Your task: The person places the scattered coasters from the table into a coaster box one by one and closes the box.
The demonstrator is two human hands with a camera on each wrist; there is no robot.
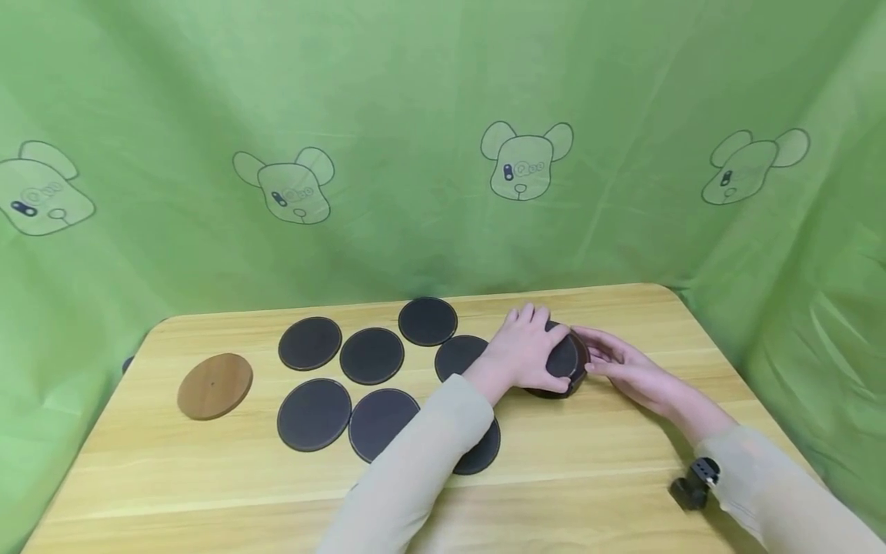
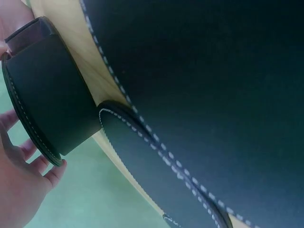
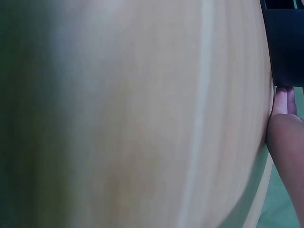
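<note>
A dark round coaster holder [image 2: 57, 99] stands at the table's right side, with a slot cut in its wall. Over its top, my left hand [image 1: 521, 346] grips a black stitched coaster [image 1: 564, 355] by the edge, fingers at the far side and thumb at the near side. In the left wrist view those fingertips curl round the rim of the coaster, which lies right at the holder's mouth. From the right, my right hand [image 1: 626, 375] holds the holder's side between thumb and fingers. The holder's inside is hidden.
Several black coasters [image 1: 314, 414] lie flat left of the holder, one partly under the left sleeve [image 1: 415, 469]. A round wooden disc [image 1: 214, 386] lies at the table's far left. Green cloth [image 1: 415, 154] hangs behind the wooden table [image 1: 208, 492].
</note>
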